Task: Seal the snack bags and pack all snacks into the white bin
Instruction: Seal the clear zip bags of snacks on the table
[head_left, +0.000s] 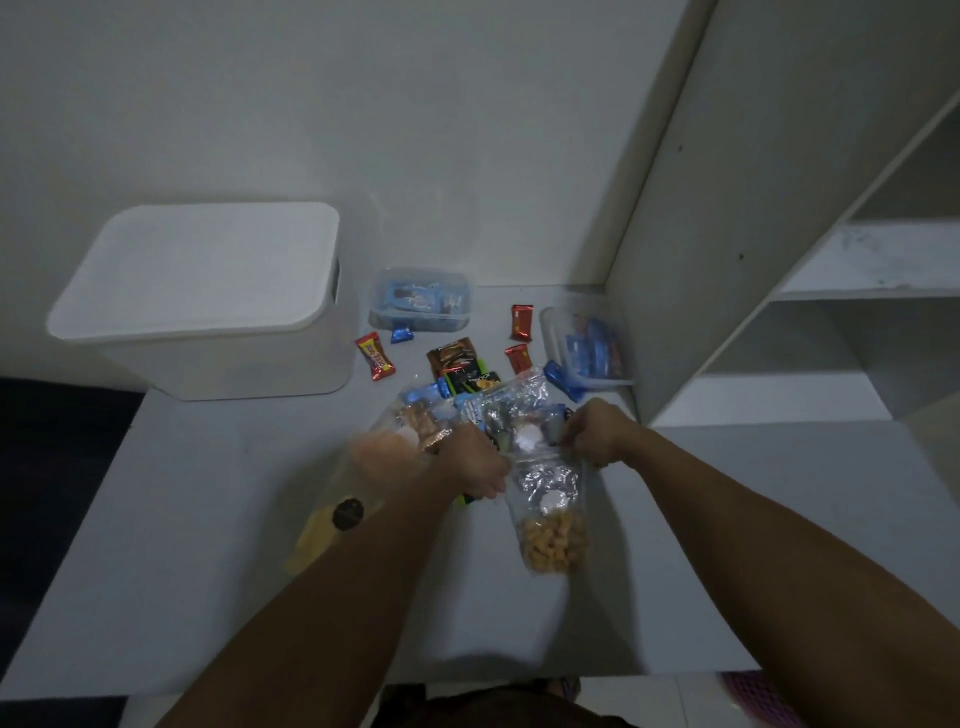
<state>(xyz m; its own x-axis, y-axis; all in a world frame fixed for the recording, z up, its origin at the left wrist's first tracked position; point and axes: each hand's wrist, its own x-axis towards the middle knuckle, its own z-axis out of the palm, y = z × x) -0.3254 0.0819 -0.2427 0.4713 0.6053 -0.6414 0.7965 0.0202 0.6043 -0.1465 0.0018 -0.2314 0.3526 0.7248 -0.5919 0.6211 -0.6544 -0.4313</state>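
A clear zip bag of yellow-brown snack pieces (553, 535) lies on the white table, its top edge toward the far side. My left hand (475, 462) pinches the left end of that top edge. My right hand (597, 434) pinches the right end. Another clear bag with yellow contents (332, 514) lies partly under my left forearm, blurred. The white bin (208, 306) stands at the back left with its lid on. Loose wrapped snacks (457, 364) lie scattered beyond the bags.
A clear lidded box (421, 299) with blue packets sits behind the loose snacks. A second clear container (587, 343) with blue packets lies on its side at the right, against a white shelf unit (779, 312). A wall rises behind the table.
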